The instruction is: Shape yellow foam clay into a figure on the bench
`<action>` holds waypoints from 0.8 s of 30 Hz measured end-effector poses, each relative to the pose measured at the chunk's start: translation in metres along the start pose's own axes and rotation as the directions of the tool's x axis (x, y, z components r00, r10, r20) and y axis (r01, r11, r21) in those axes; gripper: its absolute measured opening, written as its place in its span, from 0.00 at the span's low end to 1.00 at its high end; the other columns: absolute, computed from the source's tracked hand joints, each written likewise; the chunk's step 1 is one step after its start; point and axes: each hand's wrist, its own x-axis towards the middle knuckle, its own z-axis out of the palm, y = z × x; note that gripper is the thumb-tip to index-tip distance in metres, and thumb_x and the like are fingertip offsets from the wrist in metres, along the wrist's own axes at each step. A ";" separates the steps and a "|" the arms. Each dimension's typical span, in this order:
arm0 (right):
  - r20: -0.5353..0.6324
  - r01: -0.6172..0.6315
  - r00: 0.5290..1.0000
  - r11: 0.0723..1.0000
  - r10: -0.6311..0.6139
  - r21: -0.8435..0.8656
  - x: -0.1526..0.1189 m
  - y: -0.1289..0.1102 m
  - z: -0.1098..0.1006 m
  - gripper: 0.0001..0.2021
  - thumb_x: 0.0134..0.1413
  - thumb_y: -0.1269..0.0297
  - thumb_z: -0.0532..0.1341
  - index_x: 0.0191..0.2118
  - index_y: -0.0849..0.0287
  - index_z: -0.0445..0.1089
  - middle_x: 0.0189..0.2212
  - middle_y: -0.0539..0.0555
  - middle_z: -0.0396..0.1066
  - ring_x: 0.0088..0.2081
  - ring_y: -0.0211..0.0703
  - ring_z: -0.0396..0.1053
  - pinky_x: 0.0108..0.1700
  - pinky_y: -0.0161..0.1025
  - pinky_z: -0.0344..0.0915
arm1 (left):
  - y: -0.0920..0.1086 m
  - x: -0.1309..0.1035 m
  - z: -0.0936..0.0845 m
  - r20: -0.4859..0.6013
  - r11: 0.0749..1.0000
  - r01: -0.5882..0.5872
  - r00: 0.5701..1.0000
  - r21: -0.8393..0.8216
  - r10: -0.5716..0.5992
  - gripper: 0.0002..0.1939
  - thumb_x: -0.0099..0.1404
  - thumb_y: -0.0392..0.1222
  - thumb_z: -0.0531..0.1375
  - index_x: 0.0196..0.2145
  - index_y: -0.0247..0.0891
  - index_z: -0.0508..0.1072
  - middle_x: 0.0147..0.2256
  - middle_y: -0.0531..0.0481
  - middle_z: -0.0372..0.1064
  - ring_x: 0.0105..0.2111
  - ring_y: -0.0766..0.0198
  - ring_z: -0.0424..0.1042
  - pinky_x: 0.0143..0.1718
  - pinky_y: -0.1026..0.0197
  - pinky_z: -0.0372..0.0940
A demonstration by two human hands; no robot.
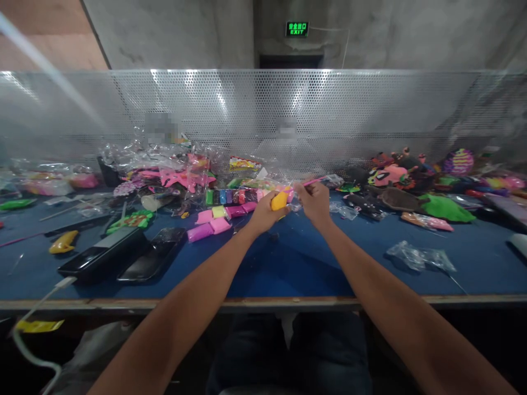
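Observation:
My left hand [265, 213] is closed around a soft-looking yellow lump [279, 201], which resembles modelling clay. Just to its right, my right hand [316, 202] has its fingers pinched on a thin pink stick [313, 180]; blur hides the fingertips and the stick's near end. Both hands are raised above the blue tabletop, a small gap apart. Left of them lie pink and purple packets [209, 229] with a pale yellow one among them. Behind these stands a row of small coloured blocks or packs [225, 196].
At the left are a black device [102, 255] with a white cable, a dark phone [154, 257] and a yellow object [63, 242]. Clear wrappers [420, 257] and plush-like figures [391, 178] lie to the right. A perforated metal screen [230, 104] closes off the back.

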 end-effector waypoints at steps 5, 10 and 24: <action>0.049 0.016 0.999 1.000 -0.015 -0.023 0.000 0.001 -0.001 0.24 0.48 0.38 0.65 0.22 0.55 0.64 0.14 0.46 0.60 0.18 0.36 0.57 0.21 0.36 0.55 | 0.002 0.000 0.000 0.022 0.995 0.053 0.998 -0.089 -0.051 0.18 0.53 0.45 0.67 0.37 0.38 0.65 0.26 0.57 0.61 0.22 0.72 0.61 0.23 0.66 0.58; 0.066 0.029 0.997 1.000 -0.029 -0.007 -0.001 0.001 0.001 0.23 0.50 0.39 0.63 0.24 0.56 0.65 0.16 0.47 0.62 0.19 0.36 0.58 0.22 0.36 0.56 | 0.002 0.000 -0.001 0.046 0.986 0.072 0.997 -0.151 -0.066 0.18 0.53 0.44 0.68 0.37 0.37 0.65 0.23 0.58 0.61 0.19 0.73 0.60 0.21 0.66 0.57; 0.067 0.050 0.997 0.998 -0.049 -0.024 -0.002 0.002 0.000 0.22 0.51 0.40 0.63 0.25 0.56 0.67 0.17 0.48 0.65 0.20 0.37 0.60 0.23 0.35 0.57 | 0.000 -0.002 -0.001 0.108 0.955 0.114 0.990 -0.273 -0.088 0.23 0.50 0.45 0.71 0.38 0.38 0.64 0.24 0.59 0.63 0.16 0.74 0.59 0.19 0.65 0.56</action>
